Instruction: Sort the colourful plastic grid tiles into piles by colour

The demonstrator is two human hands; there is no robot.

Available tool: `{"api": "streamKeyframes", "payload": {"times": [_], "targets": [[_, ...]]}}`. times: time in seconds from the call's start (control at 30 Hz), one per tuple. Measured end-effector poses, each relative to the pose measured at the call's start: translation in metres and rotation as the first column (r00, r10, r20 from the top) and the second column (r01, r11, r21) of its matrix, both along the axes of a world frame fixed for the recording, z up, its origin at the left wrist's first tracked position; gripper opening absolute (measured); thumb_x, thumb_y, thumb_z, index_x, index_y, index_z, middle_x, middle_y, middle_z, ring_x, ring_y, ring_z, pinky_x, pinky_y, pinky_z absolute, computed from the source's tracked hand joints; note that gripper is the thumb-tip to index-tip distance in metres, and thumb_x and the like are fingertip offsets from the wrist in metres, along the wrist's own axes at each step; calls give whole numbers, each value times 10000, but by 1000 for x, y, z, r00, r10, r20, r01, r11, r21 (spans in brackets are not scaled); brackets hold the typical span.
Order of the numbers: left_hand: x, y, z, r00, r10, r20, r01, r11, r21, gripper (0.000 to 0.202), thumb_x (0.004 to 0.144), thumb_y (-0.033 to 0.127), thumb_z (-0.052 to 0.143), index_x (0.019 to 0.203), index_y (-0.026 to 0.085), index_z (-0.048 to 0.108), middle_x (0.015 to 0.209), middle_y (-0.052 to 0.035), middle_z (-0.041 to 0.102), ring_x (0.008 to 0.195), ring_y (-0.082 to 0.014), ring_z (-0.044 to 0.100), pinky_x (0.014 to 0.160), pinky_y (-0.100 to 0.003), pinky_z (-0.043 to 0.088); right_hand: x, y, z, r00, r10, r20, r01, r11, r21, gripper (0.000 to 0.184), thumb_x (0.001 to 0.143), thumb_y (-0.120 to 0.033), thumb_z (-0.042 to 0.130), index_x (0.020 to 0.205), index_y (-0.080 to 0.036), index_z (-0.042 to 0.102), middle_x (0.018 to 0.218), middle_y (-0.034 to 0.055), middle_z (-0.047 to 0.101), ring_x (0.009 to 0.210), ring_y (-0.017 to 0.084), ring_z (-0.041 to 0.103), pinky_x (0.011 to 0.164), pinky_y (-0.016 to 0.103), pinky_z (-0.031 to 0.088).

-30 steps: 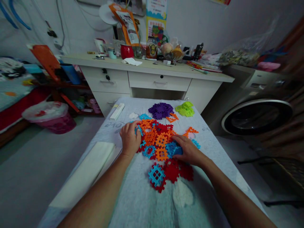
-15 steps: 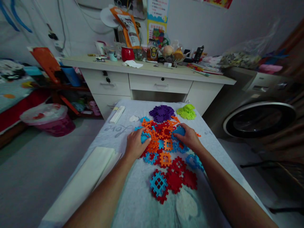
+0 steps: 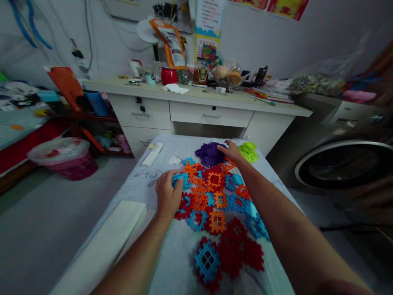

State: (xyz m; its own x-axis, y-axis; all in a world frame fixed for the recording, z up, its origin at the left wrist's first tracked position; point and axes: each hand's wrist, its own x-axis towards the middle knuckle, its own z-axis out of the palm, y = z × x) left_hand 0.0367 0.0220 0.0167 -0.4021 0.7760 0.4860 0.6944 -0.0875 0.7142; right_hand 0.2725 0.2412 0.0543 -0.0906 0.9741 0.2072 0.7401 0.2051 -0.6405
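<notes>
Well, mixed pile: orange, red and blue notched pieces lay heaped in the middle of the worktop, overlapping (many had window-like cut-outs).
Left hand: the left hand was at the pile's left edge, its grip pinching light-blue pieces between thumb and fingers.
Right hand: the right hand reached past the pile to the right edge of the purple heap; whether its grip had closed on a piece, I could not tell.
Lime-green heap: just beyond the right wrist, the lime-green heap sat apart from the purple one.
Near cluster: red pieces lay toward the person, with one blue lattice piece resting on top at the left.
Worktop's left side: a long pale slab lay along the edge, and a narrow white box lay near the far corner.
Beyond: a white cabinet stood against the wall, bearing a red pot, a jar and an orange pouch.
Flanks: a washing machine stood on the right, a pink bin on the floor at left.
</notes>
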Motion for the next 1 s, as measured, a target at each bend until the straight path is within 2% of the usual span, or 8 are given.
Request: {"api": "streamKeyframes", "payload": {"times": [0.13, 0.27, 0.4, 0.53, 0.67, 0.8, 0.9, 1.0], "targets": [[1, 0, -2, 1000, 2, -22, -2, 1000, -2, 307, 866, 341, 513, 1133, 210, 587, 1155, -89, 624, 1123, -279, 549, 1022, -467, 370, -12, 26, -4, 1000, -10, 4, 11, 993, -121, 883, 736, -612, 676, 1424, -121, 418, 1429, 206, 485, 1302, 329, 479, 1060, 422, 385], [1, 1, -5, 1000, -13, -26, 13, 1000, -11, 323, 882, 363, 510, 1158, 206, 567, 1182, -95, 614, 1146, -281, 544, 1032, -470, 364, -15, 35, -13, 998, -52, -32, 43, 969, -243, 971, 664, -680, 701, 1418, -136, 420, 1340, 201, 563, 1211, 330, 554, 997, 425, 433], [1, 2, -5, 998, -39, -56, 37, 999, -40, 335, 884, 367, 515, 1176, 208, 561, 1186, -93, 625, 1142, -284, 554, 1022, -473, 374, -17, 36, -19, 994, 9, -112, -38, 963, -267, 794, 653, -633, 733, 1264, -159, 554, 1168, 144, 661, 1048, 278, 625, 890, 371, 484], [1, 3, -6, 995, -54, -80, 50, 998, -46, 339, 881, 357, 519, 1186, 216, 562, 1193, -90, 632, 1135, -283, 564, 1011, -466, 386, -15, 28, -15, 990, 42, -137, -68, 979, -190, 587, 645, -490, 767, 1116, -177, 612, 1016, 81, 677, 908, 227, 627, 808, 329, 491], [1, 4, -8, 994, -69, -87, 66, 997, -42, 341, 876, 359, 527, 1181, 214, 570, 1182, -93, 637, 1127, -283, 572, 994, -458, 409, -10, 5, -6, 964, 119, -238, -152, 980, -129, 522, 650, -432, 720, 1096, -191, 595, 929, 26, 637, 786, 179, 587, 728, 305, 482], [1, 5, -8, 993, -87, -77, 84, 996, -38, 327, 883, 365, 530, 1165, 209, 585, 1177, -92, 642, 1125, -279, 575, 992, -450, 426, -11, -32, 7, 907, 286, -309, -317, 947, -53, 424, 654, -420, 706, 996, -186, 617, 933, 18, 632, 843, 183, 570, 805, 326, 462], [1, 5, -7, 993, -106, -44, 105, 994, -21, 321, 914, 389, 494, 1152, 200, 596, 1162, -90, 650, 1119, -266, 578, 995, -441, 434, -14, -67, 20, 828, 469, -307, -496, 868, -14, 371, 684, -394, 714, 984, -195, 622, 929, 8, 641, 890, 189, 575, 859, 339, 450], [0, 6, -7, 993, -114, 10, 113, 993, 15, 332, 951, 411, 424, 1123, 196, 610, 1149, -92, 656, 1113, -254, 583, 999, -436, 440, -17, -101, 35, 720, 607, -336, -655, 754, -42, 395, 703, -369, 746, 1040, -204, 623, 952, 15, 661, 926, 192, 596, 883, 345, 454]]}}
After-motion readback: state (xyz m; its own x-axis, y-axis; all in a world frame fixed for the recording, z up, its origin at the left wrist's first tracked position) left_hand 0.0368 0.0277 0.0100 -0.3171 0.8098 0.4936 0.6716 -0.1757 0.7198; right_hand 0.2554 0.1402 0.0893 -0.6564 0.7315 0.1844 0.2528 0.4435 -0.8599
